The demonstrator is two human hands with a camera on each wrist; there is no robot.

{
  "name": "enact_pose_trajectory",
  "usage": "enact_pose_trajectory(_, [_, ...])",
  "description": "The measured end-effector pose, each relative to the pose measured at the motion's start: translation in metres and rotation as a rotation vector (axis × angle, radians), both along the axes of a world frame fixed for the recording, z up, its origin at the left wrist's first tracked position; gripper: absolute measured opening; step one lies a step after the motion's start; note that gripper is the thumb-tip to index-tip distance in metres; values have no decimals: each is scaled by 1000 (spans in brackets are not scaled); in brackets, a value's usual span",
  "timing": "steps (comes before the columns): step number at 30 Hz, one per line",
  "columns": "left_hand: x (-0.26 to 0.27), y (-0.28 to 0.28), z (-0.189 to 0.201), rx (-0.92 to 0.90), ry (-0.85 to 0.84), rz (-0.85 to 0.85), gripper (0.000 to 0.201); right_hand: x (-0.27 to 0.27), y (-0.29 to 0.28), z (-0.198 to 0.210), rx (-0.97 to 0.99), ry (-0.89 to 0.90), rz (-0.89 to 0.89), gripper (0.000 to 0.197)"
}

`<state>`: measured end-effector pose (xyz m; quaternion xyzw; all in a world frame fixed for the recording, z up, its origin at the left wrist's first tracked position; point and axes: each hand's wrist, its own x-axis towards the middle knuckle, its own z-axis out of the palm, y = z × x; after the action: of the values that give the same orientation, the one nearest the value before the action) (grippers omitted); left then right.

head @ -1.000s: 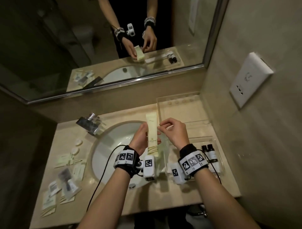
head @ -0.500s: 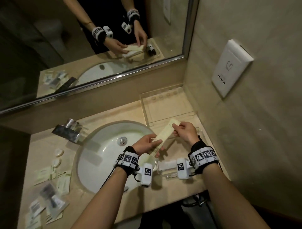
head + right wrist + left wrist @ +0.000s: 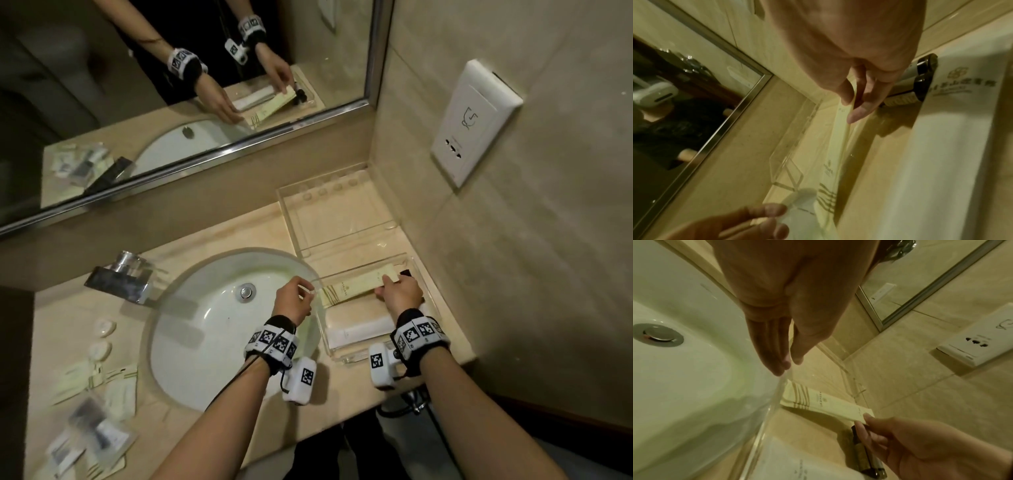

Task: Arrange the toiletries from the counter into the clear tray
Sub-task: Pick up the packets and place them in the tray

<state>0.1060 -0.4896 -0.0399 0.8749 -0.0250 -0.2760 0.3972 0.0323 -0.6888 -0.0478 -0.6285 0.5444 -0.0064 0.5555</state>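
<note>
A long pale yellow-green packet [image 3: 356,286] lies flat across the near clear tray [image 3: 346,356]. My right hand [image 3: 388,284] pinches its right end [image 3: 861,420] between thumb and fingers [image 3: 851,110]. My left hand [image 3: 308,291] is off the packet, its fingers nearly straight [image 3: 789,363], their tips at the top of the tray's left wall. Its fingertips [image 3: 772,216] show at the bottom of the right wrist view. A white packet [image 3: 359,330] lies in the tray nearer to me. Small bottles with black caps [image 3: 920,76] lie at the tray's right end.
A second clear tray [image 3: 329,205] sits behind the first, against the wall. The sink basin [image 3: 205,325] and faucet [image 3: 120,277] lie to the left. Sachets [image 3: 92,411] and round soaps [image 3: 102,329] lie scattered on the left counter. A wall socket [image 3: 472,123] is at the right.
Both hands carried the packet from upright over the sink down and right into the tray. The left hand has let go of its left end.
</note>
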Motion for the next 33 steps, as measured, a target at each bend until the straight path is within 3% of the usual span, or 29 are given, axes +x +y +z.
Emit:
enact_pose_trajectory(7, [-10,-2,-1,163,-188,-288,11,2,11,-2,-55,19,104,29])
enact_pose_trajectory(10, [-11,-9,2,207,-249,-400,11,1,10,2,-104,50,177,39])
enact_pose_trajectory(15, [-9,-21,1,237,-307,-435,11,-6,2,4,-145,43,235,28])
enact_pose_trajectory(21, [-12,-32,-8,241,-400,-511,21,-14,-13,5,-462,137,450,33])
enact_pose_trajectory(25, [-15,-36,-12,233,-427,-559,28,-17,-17,2,-561,178,558,37])
enact_pose_trajectory(33, [-13,-35,-17,281,-447,-592,29,-16,-15,-1,-671,58,758,33])
